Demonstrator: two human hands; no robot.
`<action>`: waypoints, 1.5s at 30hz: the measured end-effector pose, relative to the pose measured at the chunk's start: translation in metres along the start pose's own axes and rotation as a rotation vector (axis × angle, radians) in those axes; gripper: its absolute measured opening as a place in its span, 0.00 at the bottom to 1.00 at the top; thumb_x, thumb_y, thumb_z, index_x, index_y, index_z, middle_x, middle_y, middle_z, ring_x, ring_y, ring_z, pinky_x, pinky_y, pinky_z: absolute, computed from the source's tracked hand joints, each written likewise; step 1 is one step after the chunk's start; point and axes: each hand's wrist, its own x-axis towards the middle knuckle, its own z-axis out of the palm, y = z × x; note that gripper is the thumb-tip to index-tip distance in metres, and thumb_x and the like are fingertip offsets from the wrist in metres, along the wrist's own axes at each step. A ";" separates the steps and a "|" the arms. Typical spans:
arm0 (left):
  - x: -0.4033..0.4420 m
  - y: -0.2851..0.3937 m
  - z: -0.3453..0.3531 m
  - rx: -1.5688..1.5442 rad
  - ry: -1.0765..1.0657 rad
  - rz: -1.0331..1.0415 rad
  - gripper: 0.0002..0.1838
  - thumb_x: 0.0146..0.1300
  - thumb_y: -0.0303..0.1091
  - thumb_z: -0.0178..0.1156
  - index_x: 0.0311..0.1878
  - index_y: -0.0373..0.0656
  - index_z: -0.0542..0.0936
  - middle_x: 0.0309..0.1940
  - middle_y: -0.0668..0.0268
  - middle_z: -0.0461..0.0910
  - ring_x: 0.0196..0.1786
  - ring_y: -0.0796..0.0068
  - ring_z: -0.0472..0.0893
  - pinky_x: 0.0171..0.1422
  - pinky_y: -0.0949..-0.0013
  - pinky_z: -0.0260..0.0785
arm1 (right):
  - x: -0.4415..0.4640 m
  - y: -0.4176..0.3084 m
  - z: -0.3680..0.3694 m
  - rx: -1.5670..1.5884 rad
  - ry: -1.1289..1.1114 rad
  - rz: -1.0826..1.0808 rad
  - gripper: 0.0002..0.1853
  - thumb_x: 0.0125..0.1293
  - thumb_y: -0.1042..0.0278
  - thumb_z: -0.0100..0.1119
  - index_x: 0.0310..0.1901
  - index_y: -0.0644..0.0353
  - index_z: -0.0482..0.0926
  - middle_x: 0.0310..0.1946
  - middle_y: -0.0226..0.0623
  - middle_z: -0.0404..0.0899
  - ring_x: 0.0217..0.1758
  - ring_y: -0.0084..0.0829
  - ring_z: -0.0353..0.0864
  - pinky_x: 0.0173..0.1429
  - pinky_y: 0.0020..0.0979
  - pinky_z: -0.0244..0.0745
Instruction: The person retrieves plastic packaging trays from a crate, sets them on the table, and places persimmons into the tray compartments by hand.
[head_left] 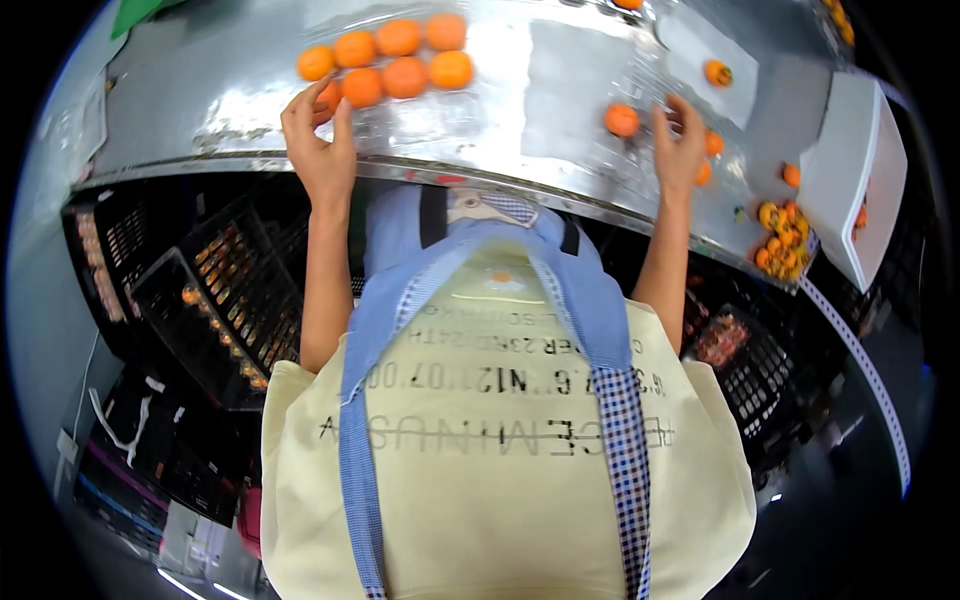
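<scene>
My left hand (320,145) has its thumb and fingers around an orange fruit (327,101) at the front left corner of a two-row group of orange fruits (405,77), which sits on clear plastic. To the right, my right hand (680,150) is over the metal table (560,180), fingers curved and apart, with no fruit visible between them. A single orange fruit (621,120) lies just left of it. Two more, one of them an orange fruit (713,143), are close against its right side, partly behind the hand.
A white bin (845,170) stands tilted at the table's right end, beside a pile of small orange pieces (783,240). A fruit lies on a white sheet (700,55). Black crates (225,290) are below the table's left edge.
</scene>
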 end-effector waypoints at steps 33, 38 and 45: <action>-0.049 0.180 0.141 -0.770 -0.593 -0.117 0.26 0.52 0.26 0.68 0.55 0.36 0.71 0.49 0.59 0.77 0.50 0.69 0.79 0.53 0.71 0.74 | -0.009 -0.046 -0.045 0.950 -0.331 -0.032 0.29 0.51 0.71 0.68 0.56 0.60 0.71 0.50 0.36 0.76 0.57 0.31 0.71 0.58 0.33 0.69; -0.046 0.188 0.138 -0.662 -0.451 0.121 0.26 0.50 0.24 0.68 0.54 0.40 0.73 0.49 0.62 0.78 0.50 0.70 0.79 0.52 0.71 0.74 | -0.007 -0.057 -0.051 1.056 -0.429 0.128 0.27 0.54 0.71 0.67 0.56 0.65 0.70 0.49 0.40 0.76 0.53 0.30 0.75 0.58 0.31 0.70; -0.046 0.186 0.132 -0.597 -0.530 0.171 0.30 0.49 0.18 0.67 0.57 0.37 0.69 0.50 0.58 0.75 0.55 0.69 0.76 0.51 0.72 0.72 | -0.009 -0.062 -0.051 1.044 -0.502 0.292 0.22 0.60 0.67 0.64 0.53 0.67 0.72 0.47 0.40 0.78 0.52 0.29 0.77 0.59 0.31 0.71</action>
